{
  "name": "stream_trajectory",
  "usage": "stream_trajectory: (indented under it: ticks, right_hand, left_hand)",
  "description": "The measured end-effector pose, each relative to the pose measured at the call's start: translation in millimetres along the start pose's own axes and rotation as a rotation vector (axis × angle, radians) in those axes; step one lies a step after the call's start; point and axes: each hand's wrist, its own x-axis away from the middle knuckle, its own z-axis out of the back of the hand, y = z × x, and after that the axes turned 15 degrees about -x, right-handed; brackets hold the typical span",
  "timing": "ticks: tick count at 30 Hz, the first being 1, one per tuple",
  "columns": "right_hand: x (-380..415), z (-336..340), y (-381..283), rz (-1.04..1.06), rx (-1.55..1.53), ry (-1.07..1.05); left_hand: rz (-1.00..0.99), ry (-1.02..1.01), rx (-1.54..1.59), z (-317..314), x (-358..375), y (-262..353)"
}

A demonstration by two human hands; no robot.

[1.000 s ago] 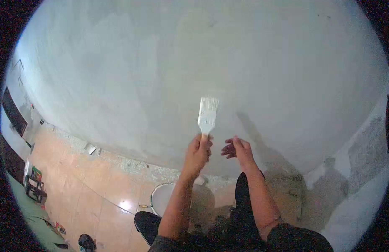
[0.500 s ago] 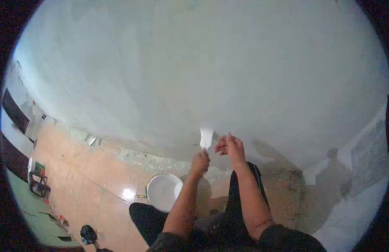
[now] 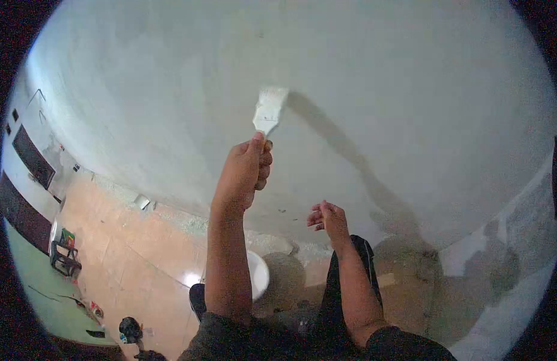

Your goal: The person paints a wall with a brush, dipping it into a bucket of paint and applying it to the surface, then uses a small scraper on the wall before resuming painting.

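And here the brush (image 3: 267, 114) is being held up by the L hand (image 3: 242, 171), bristles up, handle down, slight tilt to the R, right at the pale wall (image 3: 380, 72). Handle's gripped nr its neck: thumb laid along it, other fingers curled round and pressed together. Bristle tips are met by the start of a long shadow (image 3: 332, 129), cast down the wall to the R; whether the wall is firmly touched can't be told. Off to the R and lower, the R hand (image 3: 333, 222) is held up nr the wall's base, well apart from the brush, fingers half bent and slightly spread, thumb side up. Down below, a round white bucket (image 3: 260, 277) is part-hidden by the L forearm, set on the tiled floor (image 3: 164, 246) w/ a dark-clad leg (image 3: 344, 271) to its R. Along the wall's foot, a rough strip of pale debris (image 3: 194, 225) is seen, w/ a small shiny piece (image 3: 142, 201) lying nr its L end. Far L, a dark chair (image 3: 65, 259) is placed nr the green surface (image 3: 35, 283), and a dark bundle (image 3: 131, 330) is seen on the floor, btm L; its details are too blurred to tell.
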Motion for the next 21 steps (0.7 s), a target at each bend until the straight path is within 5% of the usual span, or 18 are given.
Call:
stream_trajectory:
  ticks: [4, 11, 16, 17, 21]
  right_hand:
    - [-2, 5, 8, -0.019, 0.045, -0.003]
    - [-16, 15, 14, -0.042, 0.037, 0.021]
    - [-30, 8, 17, -0.063, 0.082, -0.021]
    - [-33, 6, 20, -0.064, 0.118, -0.014]
    - [-41, 6, 29, -0.104, 0.13, -0.016]
  left_hand:
    - [-0.001, 0.074, -0.033, -19, -10, -45]
    - [0.094, 0.088, 0.002, -68, -39, -253]
    - [0.513, -0.1, 0.128, -72, -27, -378]
    - [0.129, -0.149, -0.696, -68, -35, -444]
    - [-0.143, -0.23, -1.066, -51, -40, -383]
